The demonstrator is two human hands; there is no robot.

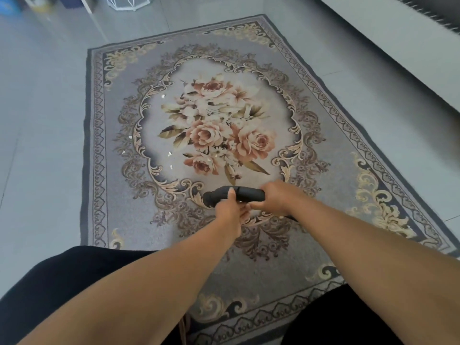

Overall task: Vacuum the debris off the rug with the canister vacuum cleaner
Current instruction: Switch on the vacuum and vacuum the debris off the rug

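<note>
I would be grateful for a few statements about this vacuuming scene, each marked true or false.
1. The left hand and right hand both grip the black vacuum handle. True.
2. The rug is plain and unpatterned. False: it shows a bouquet inside ornate scrollwork.
3. Small pale debris bits lie on the rug, left of the bouquet. True.
4. The rug lies on wooden boards. False: the floor is grey tile.
</note>
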